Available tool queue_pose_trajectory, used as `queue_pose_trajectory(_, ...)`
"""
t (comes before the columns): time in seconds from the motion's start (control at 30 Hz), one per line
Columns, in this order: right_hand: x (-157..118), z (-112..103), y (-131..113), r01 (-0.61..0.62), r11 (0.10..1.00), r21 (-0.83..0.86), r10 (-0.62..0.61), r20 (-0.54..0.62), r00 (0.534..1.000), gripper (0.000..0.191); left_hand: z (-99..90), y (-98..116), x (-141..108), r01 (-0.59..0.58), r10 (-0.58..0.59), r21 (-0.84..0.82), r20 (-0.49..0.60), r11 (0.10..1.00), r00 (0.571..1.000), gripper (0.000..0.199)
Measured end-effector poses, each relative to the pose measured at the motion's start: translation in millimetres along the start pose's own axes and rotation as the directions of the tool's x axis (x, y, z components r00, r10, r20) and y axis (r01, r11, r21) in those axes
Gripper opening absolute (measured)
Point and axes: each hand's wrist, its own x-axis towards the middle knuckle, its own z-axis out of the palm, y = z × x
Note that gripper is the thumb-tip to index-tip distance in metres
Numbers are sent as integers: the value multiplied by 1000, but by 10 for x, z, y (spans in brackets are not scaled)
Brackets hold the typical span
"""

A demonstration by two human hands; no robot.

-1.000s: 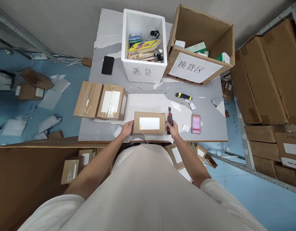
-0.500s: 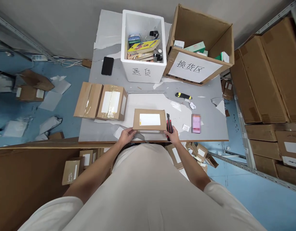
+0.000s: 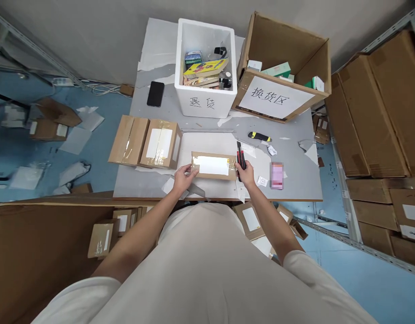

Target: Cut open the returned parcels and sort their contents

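In front of me lies a small cardboard box (image 3: 232,173) with a white label and clear tape on the side facing me. My left hand (image 3: 184,177) grips its left end, thumb over the near face. At the right end, my right hand (image 3: 244,173) is closed around a red and black utility knife (image 3: 240,156) that points away from me, and its fingers touch the box too. Two taped cardboard boxes, one plain (image 3: 129,139) and one with a white label (image 3: 161,143), stand to the left. A yellow and black utility knife (image 3: 259,136) lies farther off to the right.
At the back of the table (image 3: 207,192) stand a white foam box (image 3: 207,102) with books and small items, and a large carton (image 3: 248,96) with small boxes. A black phone (image 3: 155,93) and a pink item (image 3: 277,175) also lie there. Stacked cartons (image 3: 369,193) line the right.
The box has been tipped by both hands, so a different labelled, taped side now shows. Both hands and the red and black knife have moved slightly away from me. The view has shifted a little.
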Motion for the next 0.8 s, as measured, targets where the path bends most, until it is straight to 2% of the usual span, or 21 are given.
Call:
queue_pose_trajectory(0.07,-45,-55,-72,112,982,-151,-116,-16,993,36,10,14,-51,-47,47,17,-13,999,999,60)
queue_pose_trajectory(0.1,-64,-79,-131,202,949,-243,-203,24,979,37,11,26,-79,-96,98,56,-30,994,995,62)
queue_pose_trajectory(0.13,-78,-96,-205,311,893,-325,-287,120,950,41,12,38,-107,-157,164,113,-49,981,985,61)
queue_pose_trajectory(0.17,-85,-100,-289,426,820,-382,-346,262,901,45,13,49,-131,-224,238,177,-59,958,970,58)
queue_pose_trajectory(0.2,-83,-90,-380,535,739,-409,-366,424,829,50,17,56,-150,-297,315,234,-43,926,948,50)
queue_pose_trajectory(0.27,-57,-26,-560,699,590,-404,-301,693,655,57,34,56,-170,-450,447,283,78,847,891,31)
queue_pose_trajectory(0.3,-34,22,-640,751,527,-398,-249,772,584,59,47,48,-172,-517,493,273,159,811,856,27)
queue_pose_trajectory(0.37,20,129,-766,816,420,-398,-167,850,500,63,75,20,-166,-603,543,237,273,762,794,31)
queue_pose_trajectory(0.43,77,222,-841,848,349,-398,-120,879,462,65,99,-11,-157,-621,553,229,300,749,777,34)
queue_pose_trajectory(0.6,178,339,-910,891,275,-361,-83,915,396,66,117,-40,-143,-600,529,238,303,763,793,34)
queue_pose_trajectory(0.67,188,373,-932,903,227,-366,-81,917,391,66,115,-37,-141,-600,525,254,308,758,793,35)
queue_pose_trajectory(0.8,148,431,-984,901,119,-418,-63,902,427,72,116,-43,-136,-599,522,273,308,753,795,37)
